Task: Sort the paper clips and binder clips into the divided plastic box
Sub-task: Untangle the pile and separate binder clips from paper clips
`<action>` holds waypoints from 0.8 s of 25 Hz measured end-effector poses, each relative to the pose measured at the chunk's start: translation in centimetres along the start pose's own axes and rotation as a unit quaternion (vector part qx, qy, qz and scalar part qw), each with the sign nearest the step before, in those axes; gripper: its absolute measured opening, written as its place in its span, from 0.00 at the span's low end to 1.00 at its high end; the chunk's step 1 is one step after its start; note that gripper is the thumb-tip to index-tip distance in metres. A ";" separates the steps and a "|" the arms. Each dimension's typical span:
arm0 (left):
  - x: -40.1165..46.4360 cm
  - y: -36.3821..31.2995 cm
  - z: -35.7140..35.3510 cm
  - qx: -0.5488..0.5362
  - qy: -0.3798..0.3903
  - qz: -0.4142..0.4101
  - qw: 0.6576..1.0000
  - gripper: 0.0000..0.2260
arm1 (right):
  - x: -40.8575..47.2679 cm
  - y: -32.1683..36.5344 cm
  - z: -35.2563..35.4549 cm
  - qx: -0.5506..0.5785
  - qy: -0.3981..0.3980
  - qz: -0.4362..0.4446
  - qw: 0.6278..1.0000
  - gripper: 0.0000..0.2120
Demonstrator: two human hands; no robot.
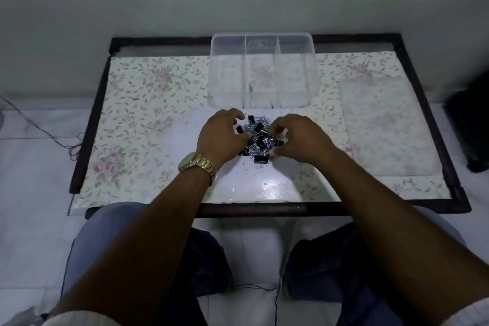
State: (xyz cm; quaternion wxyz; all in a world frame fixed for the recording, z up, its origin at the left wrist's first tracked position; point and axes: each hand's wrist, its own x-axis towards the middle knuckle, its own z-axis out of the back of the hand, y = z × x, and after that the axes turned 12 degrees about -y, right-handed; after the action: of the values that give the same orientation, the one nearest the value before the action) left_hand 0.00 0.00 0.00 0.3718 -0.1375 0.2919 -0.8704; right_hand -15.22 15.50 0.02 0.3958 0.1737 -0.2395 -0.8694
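Note:
A mixed pile of black binder clips and silver paper clips (260,137) lies on a white sheet in the middle of the table. My left hand (223,137) rests on the pile's left side, fingers curled into it. My right hand (296,137) is at the pile's right side, its fingertips pinching among the clips; what they hold is hidden. The clear divided plastic box (227,71) stands just behind the pile, with three compartments that look empty.
The table (137,103) has a floral cover under glass and a dark wooden frame. The box's clear lid (386,124) lies flat on the right. A gold watch (198,164) is on my left wrist. A thin cable (39,127) runs over the floor at left.

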 end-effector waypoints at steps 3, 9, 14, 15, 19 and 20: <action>0.4 0.1 -0.2 0.026 0.002 -0.035 0.999 0.17 | 0.7 0.3 -0.7 -0.063 0.049 0.011 0.997 0.26; -0.5 -0.1 -0.7 0.025 0.020 -0.076 0.997 0.16 | 0.9 -0.2 -0.9 -0.049 0.036 0.004 0.998 0.17; -0.7 -0.4 -0.6 0.006 0.006 -0.092 0.996 0.15 | 1.5 -0.3 0.9 0.006 0.020 -0.002 1.000 0.09; -0.8 -0.4 -0.7 0.009 0.005 -0.094 0.995 0.14 | 1.6 -0.4 1.5 0.016 0.010 -0.009 1.000 0.08; -1.5 -0.8 -1.7 0.033 0.019 -0.110 0.993 0.13 | 2.4 -2.8 4.1 0.015 -0.045 -0.086 0.995 0.06; -1.6 -0.8 -1.9 0.040 0.020 -0.115 0.992 0.13 | 2.5 -3.6 4.4 0.018 -0.043 -0.116 0.992 0.06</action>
State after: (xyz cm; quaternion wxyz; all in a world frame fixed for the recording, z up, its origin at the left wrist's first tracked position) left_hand -0.24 2.38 -1.03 0.2683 -0.1381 0.2464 -0.9210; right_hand -21.13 16.90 1.34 0.2786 0.1695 -0.2500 -0.9117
